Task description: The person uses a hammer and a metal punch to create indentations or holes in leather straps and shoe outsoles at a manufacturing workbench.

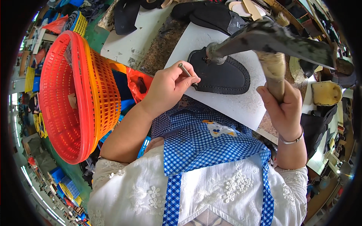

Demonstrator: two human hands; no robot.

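A black leather-like piece, rounded at one end and lined with small holes along its edge, lies flat on a white board. At its left edge, my left hand pinches a thin metal punch between thumb and fingers. The punch stands tilted, its lower tip by the edge of the piece. My right hand is wrapped around the wooden handle of a hammer. Raised over the board, the dark hammer head hides part of the piece's far end and is apart from the punch.
Stacked red and orange plastic baskets stand at my left, beside a red plastic bag. Black cut pieces lie beyond the board. A cream-coloured block-like thing is on the right among clutter.
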